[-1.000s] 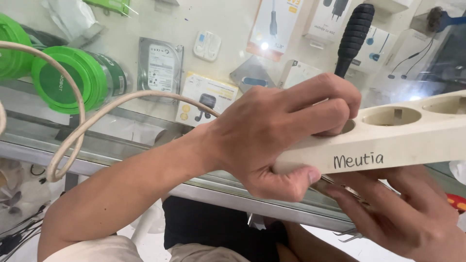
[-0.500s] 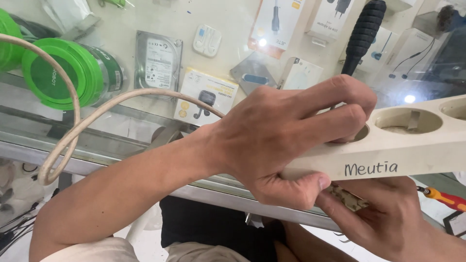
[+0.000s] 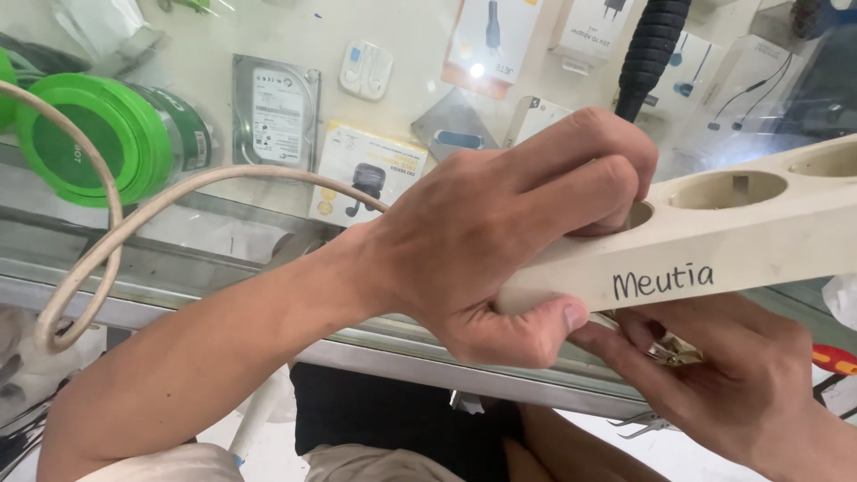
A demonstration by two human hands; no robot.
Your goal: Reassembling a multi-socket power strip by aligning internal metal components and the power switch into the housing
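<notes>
Power strip (image 3: 714, 241): cream plastic, several round sockets on top, handwriting in black marker on its near side; held in the air over the near edge of a glass counter (image 3: 178, 268), running from centre to the right edge of the view.

Left hand (image 3: 500, 241): closed around the left end of the power strip, fingers curled over the top by the first socket, thumb pressed against the underside; firm hold.

Right hand (image 3: 723, 384): under the power strip, near right, fingers bent up towards its underside and touching the left thumb; it seems to pinch a small metal piece (image 3: 674, 353), though the strip hides most of it and the grip cannot be told for sure.

Cable (image 3: 107, 232): cream, thick, looping from the far left across the counter towards the left wrist.

Black ribbed handle (image 3: 652, 54): standing up just behind the left hand's fingers, far centre-right; its lower end is hidden.

Under the counter glass: green round case (image 3: 98, 138) at far left; hard drive (image 3: 275, 112) right of it; white earbud case (image 3: 366, 70); yellow and white product box (image 3: 370, 174); further boxed accessories along the far side.

Red and black tool handle (image 3: 835, 361): near right edge, partly behind the right hand
</notes>
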